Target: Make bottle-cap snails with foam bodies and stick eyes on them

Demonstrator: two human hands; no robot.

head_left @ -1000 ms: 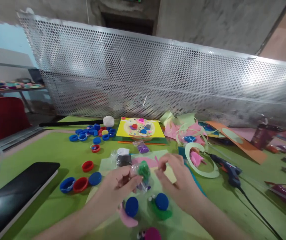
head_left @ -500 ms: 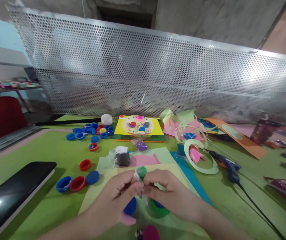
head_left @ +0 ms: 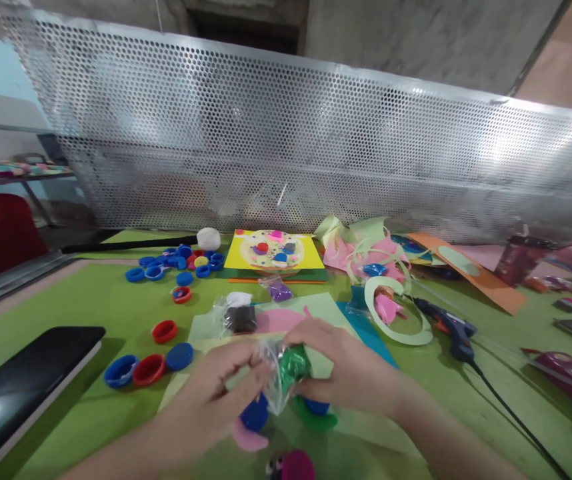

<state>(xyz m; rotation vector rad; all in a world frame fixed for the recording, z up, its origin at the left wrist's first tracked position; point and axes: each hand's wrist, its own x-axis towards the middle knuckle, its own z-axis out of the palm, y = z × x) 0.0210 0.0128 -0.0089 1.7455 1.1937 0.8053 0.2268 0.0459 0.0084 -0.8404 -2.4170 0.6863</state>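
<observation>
A small clear plastic bag of green material (head_left: 290, 368) is held between both hands above the table. My left hand (head_left: 216, 400) pinches the bag's left edge with closed fingers. My right hand (head_left: 346, 370) grips its right side, fingers curled round it. Under the hands lie craft figures made of blue bottle caps (head_left: 255, 413) on pink and green foam shapes, on light green paper (head_left: 316, 310). A magenta pom-pom figure with eyes (head_left: 291, 465) sits at the bottom edge.
Loose blue and red bottle caps (head_left: 149, 368) lie to the left, more at the back (head_left: 176, 260). A black tablet (head_left: 21, 380) is at the far left. A glue gun (head_left: 449, 328) with cord, a paper ring (head_left: 396, 313), a yellow craft card (head_left: 273, 252) and a perforated metal screen (head_left: 286, 147) stand behind.
My hands came together on the green bag and shifted slightly right. The bag is now turned so its green content shows wider between the fingers.
</observation>
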